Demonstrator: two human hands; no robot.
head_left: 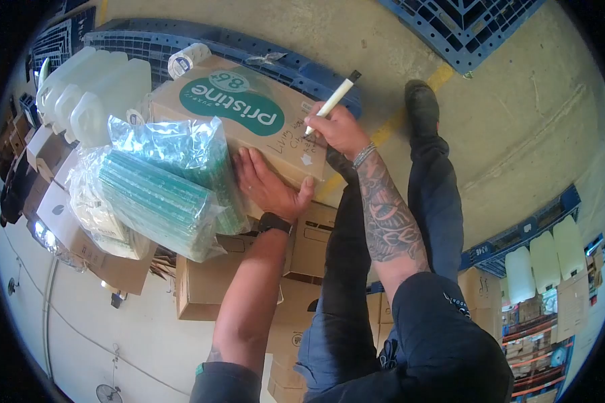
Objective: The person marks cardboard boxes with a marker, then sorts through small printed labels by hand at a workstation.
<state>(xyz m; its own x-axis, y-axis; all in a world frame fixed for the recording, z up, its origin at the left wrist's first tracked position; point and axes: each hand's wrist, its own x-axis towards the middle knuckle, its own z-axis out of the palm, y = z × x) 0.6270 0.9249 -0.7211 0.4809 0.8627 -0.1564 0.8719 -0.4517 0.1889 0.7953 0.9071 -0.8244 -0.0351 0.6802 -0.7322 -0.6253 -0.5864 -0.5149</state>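
My right hand grips a white marker with a black end pointing up and away. Its writing tip is down at the cardboard box, beside handwritten words. A green oval with "Pristine" and "8.6" is printed on that box. My left hand lies flat on the box's near part, fingers stretched out and holding nothing. Touching or very near those fingers are clear plastic bags of green ribbed material. A roll of tape sits at the box's far edge.
Under the box is a blue plastic pallet. Translucent jugs stand at left. More cardboard boxes are close to my left forearm. Another blue pallet lies on the concrete floor, and jugs stand at lower right.
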